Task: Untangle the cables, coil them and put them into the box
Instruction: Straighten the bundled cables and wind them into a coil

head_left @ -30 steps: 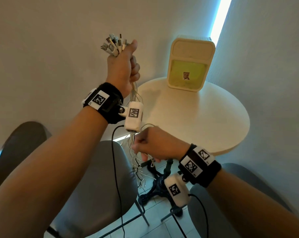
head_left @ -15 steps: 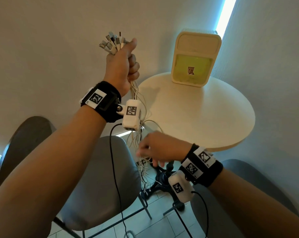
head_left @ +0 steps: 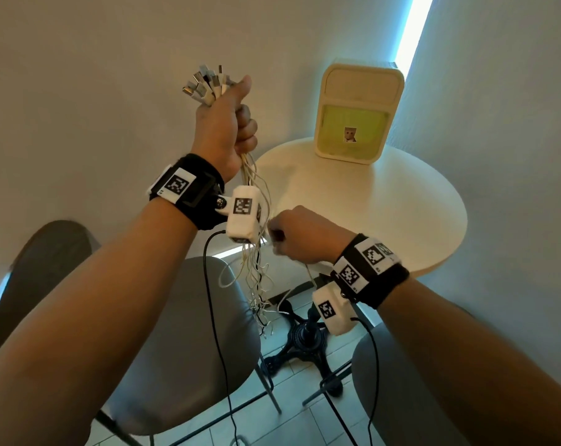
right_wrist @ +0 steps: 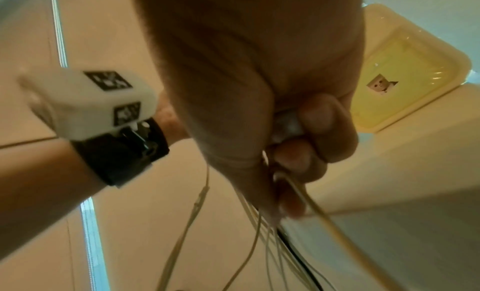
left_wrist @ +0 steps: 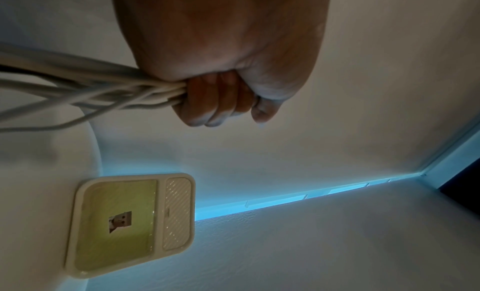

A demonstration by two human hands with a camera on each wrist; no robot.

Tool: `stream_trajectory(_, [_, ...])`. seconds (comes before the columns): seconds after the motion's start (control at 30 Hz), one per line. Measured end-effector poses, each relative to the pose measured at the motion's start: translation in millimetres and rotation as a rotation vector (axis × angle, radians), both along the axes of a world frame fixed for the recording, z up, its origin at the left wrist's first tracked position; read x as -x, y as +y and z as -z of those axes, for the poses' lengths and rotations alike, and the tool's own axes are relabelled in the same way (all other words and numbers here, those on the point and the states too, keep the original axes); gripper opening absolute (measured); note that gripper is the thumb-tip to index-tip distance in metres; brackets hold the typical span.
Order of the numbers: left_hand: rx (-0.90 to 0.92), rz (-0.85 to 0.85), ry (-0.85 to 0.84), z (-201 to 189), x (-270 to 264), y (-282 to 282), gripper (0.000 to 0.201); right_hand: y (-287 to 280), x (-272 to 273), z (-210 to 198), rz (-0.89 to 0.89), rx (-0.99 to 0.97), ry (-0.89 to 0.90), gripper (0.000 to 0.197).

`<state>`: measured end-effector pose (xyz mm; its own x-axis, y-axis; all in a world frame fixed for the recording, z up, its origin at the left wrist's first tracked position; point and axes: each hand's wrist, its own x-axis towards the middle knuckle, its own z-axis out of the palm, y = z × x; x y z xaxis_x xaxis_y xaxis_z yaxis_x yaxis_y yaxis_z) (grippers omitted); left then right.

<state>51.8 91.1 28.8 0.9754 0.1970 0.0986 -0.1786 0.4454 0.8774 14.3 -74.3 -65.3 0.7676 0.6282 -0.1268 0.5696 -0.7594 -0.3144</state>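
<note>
At the left, a grey round-seated chair [head_left: 189, 342] stands beneath the raised left forearm. The left hand [head_left: 223, 130] is held high in a tight fist around a bundle of thin white charging cables [head_left: 256, 268], its thumb up beside the fan of metal plug ends [head_left: 205, 85] that stick out above the fist. Compared with a second ago this hand has barely shifted; it keeps the same clenched hold. In the left wrist view the curled fingers [left_wrist: 218, 102] wrap the strands where they leave the palm.

The cables hang from the fist past the wrist camera and dangle, still tangled, toward the tiled floor, clear of the table.

The right hand [head_left: 305, 235] has risen since half a second ago and now sits closer to the left wrist, just right of the hanging strands. Its fingers are curled and pinch one or more cables; the right wrist view shows strands running out below the fingers [right_wrist: 322, 127].

Further right, the cream plastic box with a yellow-green lid [head_left: 358, 111] stands on the round pale table [head_left: 401, 220], well apart from the cables.
</note>
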Motion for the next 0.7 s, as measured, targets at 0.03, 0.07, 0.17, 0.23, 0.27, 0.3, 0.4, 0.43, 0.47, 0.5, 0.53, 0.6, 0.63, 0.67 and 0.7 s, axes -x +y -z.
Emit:
stream_trajectory(0.03, [0.003, -0.009, 0.002, 0, -1, 2, 0.052, -2, 8, -4, -0.053, 0.044, 0.077, 0.024])
stream_trajectory(0.07, [0.007, -0.017, 0.003, 0, -2, 3, 0.051, -3, 17, -4, -0.095, 0.090, 0.152, 0.019])
stream_trajectory(0.17, [0.029, -0.039, 0.003, 0, -5, 7, 0.049, -3, 45, 11, -0.178, 0.241, 0.234, 0.008])
stream_trajectory(0.23, [0.031, -0.045, 0.000, -2, -5, 9, 0.049, -1, 58, 23, -0.193, 0.317, 0.228, 0.015])
stream_trajectory(0.27, [0.028, -0.044, -0.001, -2, -5, 9, 0.049, 0, 62, 26, -0.196, 0.352, 0.218, 0.017])
stream_trajectory(0.3, [0.024, -0.041, -0.001, -3, -5, 9, 0.049, 0, 65, 26, -0.197, 0.367, 0.201, 0.017])
stream_trajectory(0.4, [0.013, -0.023, 0.000, -3, -3, 7, 0.049, -5, 65, 8, -0.151, 0.348, 0.166, 0.029])
stream_trajectory(0.43, [0.008, -0.013, 0.002, -1, -2, 6, 0.049, -8, 62, -1, -0.118, 0.322, 0.147, 0.034])
stream_trajectory(0.47, [0.006, -0.002, 0.003, 0, -1, 5, 0.049, -12, 57, -10, -0.089, 0.289, 0.111, 0.037])
stream_trajectory(0.5, [0.007, 0.009, 0.003, 2, 0, 4, 0.049, -14, 51, -17, -0.062, 0.249, 0.064, 0.038])
stream_trajectory(0.53, [0.011, 0.018, 0.002, 3, 1, 2, 0.049, -15, 44, -23, -0.033, 0.198, 0.012, 0.037])
stream_trajectory(0.6, [0.016, 0.034, -0.001, 3, 2, -1, 0.049, -12, 33, -28, 0.013, 0.078, -0.066, 0.027])
stream_trajectory(0.63, [0.016, 0.042, -0.004, 3, 3, -4, 0.049, -9, 30, -28, 0.028, 0.005, -0.067, 0.023])
stream_trajectory(0.67, [0.014, 0.050, -0.008, 1, 4, -6, 0.050, -5, 28, -25, 0.049, -0.082, -0.033, 0.022])
stream_trajectory(0.7, [0.013, 0.058, -0.014, 0, 4, -8, 0.051, -1, 28, -22, 0.084, -0.161, 0.023, 0.022])
